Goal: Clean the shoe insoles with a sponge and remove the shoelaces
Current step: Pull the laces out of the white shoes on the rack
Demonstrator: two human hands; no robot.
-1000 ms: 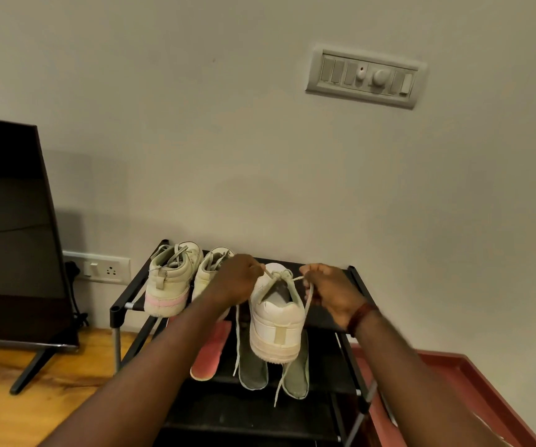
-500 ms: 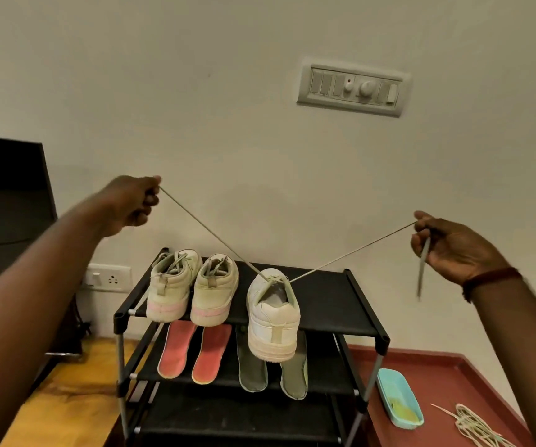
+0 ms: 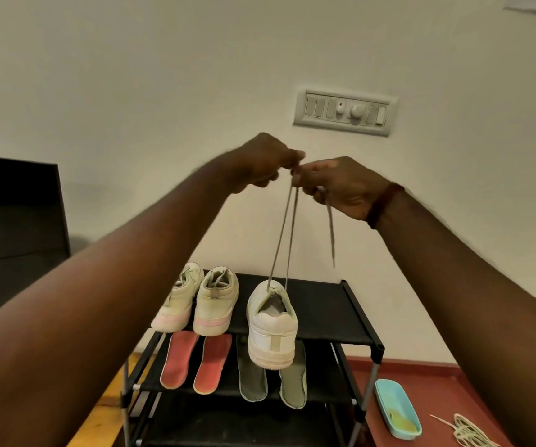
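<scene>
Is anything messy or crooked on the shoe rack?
Yes. The white shoe sticks out past the front edge of the top shelf, heel in the air, its lace held up by the left hand and right hand. The insoles on the shelf below poke over their edge too.

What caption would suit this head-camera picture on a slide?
Above the white shoe on the black rack, left hand and right hand pinch the shoelace.

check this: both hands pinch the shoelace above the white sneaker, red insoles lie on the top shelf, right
No: the head view shows the red insoles on the second shelf. The left hand and right hand do pinch the shoelace above the white sneaker.
</scene>
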